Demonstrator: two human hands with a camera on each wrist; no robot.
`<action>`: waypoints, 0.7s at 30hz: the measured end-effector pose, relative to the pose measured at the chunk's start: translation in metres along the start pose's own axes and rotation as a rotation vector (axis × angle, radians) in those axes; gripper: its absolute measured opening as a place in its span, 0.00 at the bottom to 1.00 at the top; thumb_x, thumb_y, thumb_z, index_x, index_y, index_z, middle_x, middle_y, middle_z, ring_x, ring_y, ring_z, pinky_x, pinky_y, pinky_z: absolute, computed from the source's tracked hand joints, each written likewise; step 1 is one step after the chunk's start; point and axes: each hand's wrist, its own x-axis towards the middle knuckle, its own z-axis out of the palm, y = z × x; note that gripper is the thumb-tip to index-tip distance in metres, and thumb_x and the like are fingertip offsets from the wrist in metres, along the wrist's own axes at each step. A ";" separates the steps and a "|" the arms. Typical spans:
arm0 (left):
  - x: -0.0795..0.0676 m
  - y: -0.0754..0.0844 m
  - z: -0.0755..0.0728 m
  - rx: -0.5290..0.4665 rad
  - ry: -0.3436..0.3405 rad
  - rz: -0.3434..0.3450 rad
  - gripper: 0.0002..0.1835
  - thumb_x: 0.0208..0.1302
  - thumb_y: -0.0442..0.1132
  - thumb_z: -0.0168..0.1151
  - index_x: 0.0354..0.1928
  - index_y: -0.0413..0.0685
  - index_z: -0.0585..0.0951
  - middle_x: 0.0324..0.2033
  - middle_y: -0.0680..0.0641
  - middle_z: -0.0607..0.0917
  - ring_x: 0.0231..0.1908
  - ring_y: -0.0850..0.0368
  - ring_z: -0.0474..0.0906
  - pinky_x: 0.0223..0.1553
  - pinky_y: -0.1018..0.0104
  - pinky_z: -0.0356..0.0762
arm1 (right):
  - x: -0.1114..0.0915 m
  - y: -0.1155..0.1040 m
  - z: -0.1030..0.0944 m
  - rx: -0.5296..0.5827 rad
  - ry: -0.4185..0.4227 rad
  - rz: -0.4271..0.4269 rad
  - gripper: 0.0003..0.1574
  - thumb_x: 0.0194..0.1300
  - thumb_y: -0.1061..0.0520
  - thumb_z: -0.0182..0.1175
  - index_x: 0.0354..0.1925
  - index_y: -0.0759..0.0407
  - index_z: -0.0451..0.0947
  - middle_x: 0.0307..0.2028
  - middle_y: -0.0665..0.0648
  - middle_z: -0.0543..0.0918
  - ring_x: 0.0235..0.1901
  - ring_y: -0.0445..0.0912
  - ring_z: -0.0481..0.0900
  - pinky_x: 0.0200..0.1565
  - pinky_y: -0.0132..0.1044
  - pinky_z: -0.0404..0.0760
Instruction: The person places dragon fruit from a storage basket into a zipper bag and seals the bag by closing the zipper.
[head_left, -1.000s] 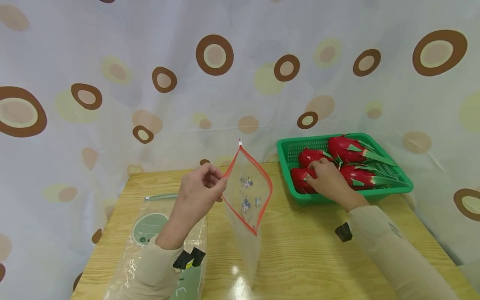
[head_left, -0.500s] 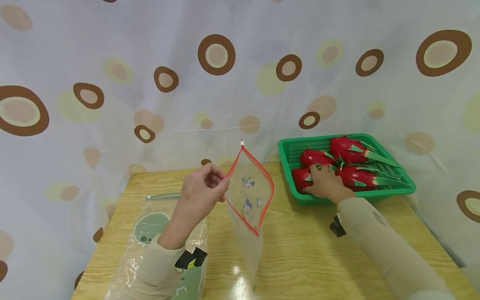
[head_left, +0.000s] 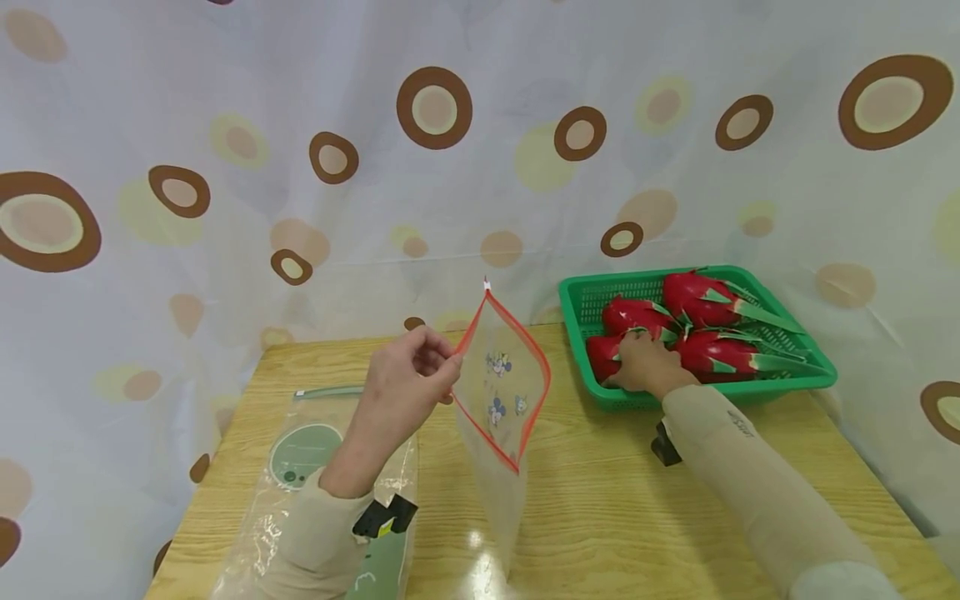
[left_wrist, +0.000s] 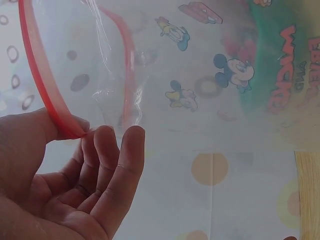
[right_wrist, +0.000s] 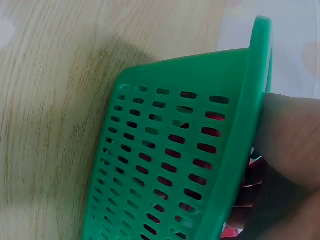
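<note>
My left hand point(head_left: 408, 375) pinches the red zip edge of a clear zip bag point(head_left: 491, 492) between thumb and fingertips. The bag hangs upright with its mouth spread wide, and cartoon figures are printed on its side. In the left wrist view the thumb presses the red strip point(left_wrist: 47, 87) against the fingers. My right hand point(head_left: 648, 364) reaches over the near rim of a green plastic basket point(head_left: 697, 390) and grips the front-left dragon fruit point(head_left: 600, 357), partly covering it. Seen from the right wrist, the basket wall point(right_wrist: 200, 67) hides most of that fruit and the fingers.
Behind and beside the right hand, more dragon fruits point(head_left: 697, 297) with green leafy tips lie in the basket. Another zip bag point(head_left: 306, 454) with a green print lies flat on the wooden table point(head_left: 600, 500) under the left forearm. A patterned curtain point(head_left: 480, 192) hangs behind.
My right hand has shifted down and slightly toward me onto the front-left dragon fruit, its fingers now closed around it. The left hand keeps its pinch on the bag, nearly still.
</note>
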 end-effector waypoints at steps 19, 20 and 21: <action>0.000 -0.001 0.001 -0.009 0.001 0.007 0.03 0.65 0.36 0.63 0.38 0.48 0.79 0.28 0.46 0.82 0.23 0.51 0.83 0.27 0.64 0.84 | -0.004 0.016 0.003 0.105 0.094 -0.038 0.49 0.56 0.40 0.69 0.61 0.73 0.65 0.54 0.71 0.78 0.50 0.62 0.77 0.44 0.59 0.82; 0.000 -0.001 0.001 -0.009 0.001 0.006 0.03 0.65 0.36 0.63 0.38 0.48 0.79 0.28 0.46 0.82 0.23 0.51 0.83 0.27 0.64 0.84 | -0.005 0.016 0.003 0.107 0.098 -0.041 0.50 0.56 0.40 0.69 0.62 0.73 0.64 0.54 0.71 0.78 0.50 0.62 0.77 0.44 0.60 0.82; 0.000 -0.001 0.001 -0.010 0.001 0.005 0.03 0.65 0.36 0.63 0.38 0.48 0.79 0.28 0.46 0.82 0.23 0.52 0.83 0.27 0.64 0.84 | -0.005 0.017 0.003 0.108 0.103 -0.047 0.51 0.56 0.40 0.70 0.63 0.73 0.64 0.54 0.71 0.78 0.50 0.62 0.77 0.45 0.60 0.82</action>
